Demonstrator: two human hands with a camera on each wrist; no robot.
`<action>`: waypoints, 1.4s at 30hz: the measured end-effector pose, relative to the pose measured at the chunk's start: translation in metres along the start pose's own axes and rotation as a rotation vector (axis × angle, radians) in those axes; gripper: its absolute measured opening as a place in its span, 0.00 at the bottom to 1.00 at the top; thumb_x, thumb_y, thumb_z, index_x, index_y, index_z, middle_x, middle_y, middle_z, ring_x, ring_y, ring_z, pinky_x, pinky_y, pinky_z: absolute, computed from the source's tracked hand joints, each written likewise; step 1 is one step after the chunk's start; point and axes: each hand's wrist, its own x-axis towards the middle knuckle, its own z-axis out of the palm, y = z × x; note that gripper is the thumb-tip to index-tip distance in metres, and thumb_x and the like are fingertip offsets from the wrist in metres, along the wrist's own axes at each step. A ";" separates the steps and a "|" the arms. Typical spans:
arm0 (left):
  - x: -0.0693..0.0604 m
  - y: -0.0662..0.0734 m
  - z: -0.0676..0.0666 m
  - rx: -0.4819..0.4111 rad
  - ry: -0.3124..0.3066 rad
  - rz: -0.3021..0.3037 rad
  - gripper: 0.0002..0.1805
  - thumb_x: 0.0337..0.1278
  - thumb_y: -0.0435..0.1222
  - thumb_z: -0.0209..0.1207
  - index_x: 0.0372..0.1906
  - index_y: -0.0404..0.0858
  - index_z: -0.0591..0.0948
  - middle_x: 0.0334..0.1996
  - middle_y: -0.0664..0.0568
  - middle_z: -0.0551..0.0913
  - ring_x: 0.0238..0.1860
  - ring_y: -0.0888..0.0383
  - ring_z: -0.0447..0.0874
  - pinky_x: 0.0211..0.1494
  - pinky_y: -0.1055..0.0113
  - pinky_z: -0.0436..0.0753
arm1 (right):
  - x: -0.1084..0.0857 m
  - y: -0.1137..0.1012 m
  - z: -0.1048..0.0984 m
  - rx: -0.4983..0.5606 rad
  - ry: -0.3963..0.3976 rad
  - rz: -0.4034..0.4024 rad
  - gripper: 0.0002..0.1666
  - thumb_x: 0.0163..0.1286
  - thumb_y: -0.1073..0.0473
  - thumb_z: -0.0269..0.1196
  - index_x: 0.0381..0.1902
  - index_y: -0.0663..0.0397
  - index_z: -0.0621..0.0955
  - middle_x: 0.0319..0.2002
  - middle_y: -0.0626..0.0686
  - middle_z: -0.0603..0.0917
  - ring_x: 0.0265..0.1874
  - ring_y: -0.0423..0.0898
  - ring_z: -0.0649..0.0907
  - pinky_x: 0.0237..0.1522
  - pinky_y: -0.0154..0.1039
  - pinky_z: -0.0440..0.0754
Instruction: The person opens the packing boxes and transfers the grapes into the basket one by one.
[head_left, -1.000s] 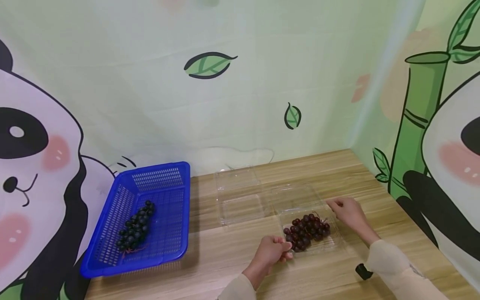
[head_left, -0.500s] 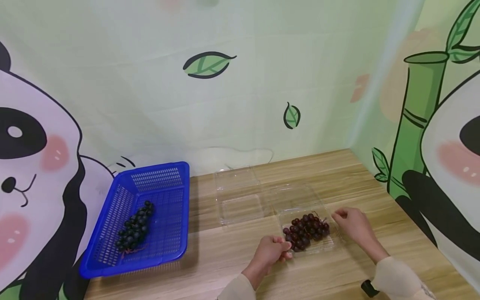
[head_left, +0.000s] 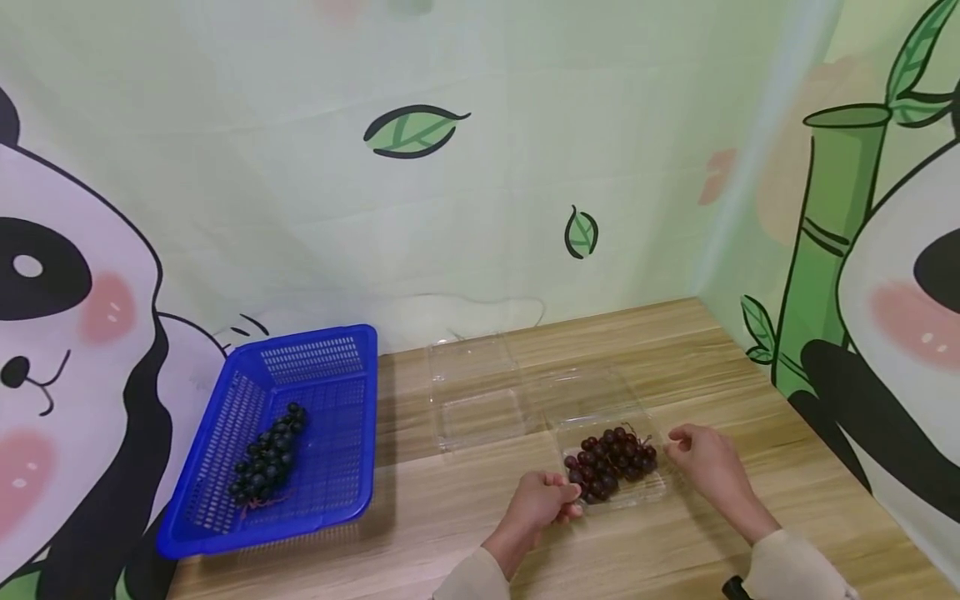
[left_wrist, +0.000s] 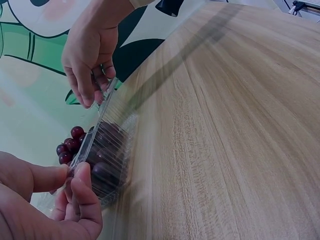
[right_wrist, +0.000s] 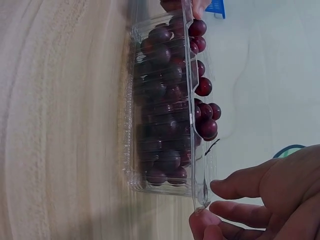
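A clear plastic clamshell box with its lid folded back lies on the wooden table, holding a bunch of dark red grapes. My left hand pinches the rim at its front left corner between thumb and fingers. At the box's right side is my right hand; the right wrist view has its thumb and fingertips around the corner of the rim. Some grapes stand above the rim in both wrist views.
A blue plastic basket on the left holds a bunch of black grapes. Another open clear clamshell box lies between the basket and the filled one. Behind the wooden table hangs a panda-printed backdrop.
My right hand has shifted slightly right and toward me along the box's right side. The left hand keeps its pinch on the front left corner, and the grapes stay put.
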 end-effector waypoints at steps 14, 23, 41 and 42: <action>0.001 0.001 0.000 0.035 0.012 0.003 0.15 0.67 0.26 0.63 0.27 0.42 0.72 0.23 0.54 0.79 0.20 0.65 0.81 0.24 0.76 0.73 | -0.002 0.006 0.009 -0.001 0.044 -0.033 0.15 0.67 0.67 0.68 0.47 0.74 0.83 0.30 0.58 0.86 0.29 0.53 0.84 0.31 0.50 0.82; 0.000 0.001 -0.001 0.072 0.014 0.054 0.10 0.64 0.26 0.66 0.34 0.34 0.74 0.29 0.51 0.79 0.22 0.64 0.79 0.29 0.73 0.81 | -0.003 0.008 0.011 0.018 0.050 -0.029 0.14 0.67 0.68 0.66 0.48 0.74 0.83 0.30 0.58 0.86 0.29 0.53 0.84 0.31 0.49 0.81; -0.004 0.008 0.006 0.635 0.270 0.284 0.20 0.55 0.39 0.74 0.44 0.39 0.75 0.37 0.53 0.75 0.30 0.58 0.72 0.32 0.58 0.72 | -0.001 0.006 0.012 0.042 0.036 0.002 0.14 0.67 0.71 0.64 0.48 0.75 0.82 0.30 0.59 0.87 0.28 0.51 0.84 0.28 0.46 0.80; -0.004 0.009 0.008 0.671 0.277 0.305 0.19 0.56 0.39 0.74 0.44 0.39 0.75 0.38 0.53 0.75 0.30 0.59 0.71 0.32 0.59 0.71 | -0.001 0.006 0.012 0.042 0.036 0.001 0.14 0.67 0.71 0.64 0.48 0.75 0.82 0.30 0.59 0.87 0.28 0.52 0.84 0.29 0.46 0.81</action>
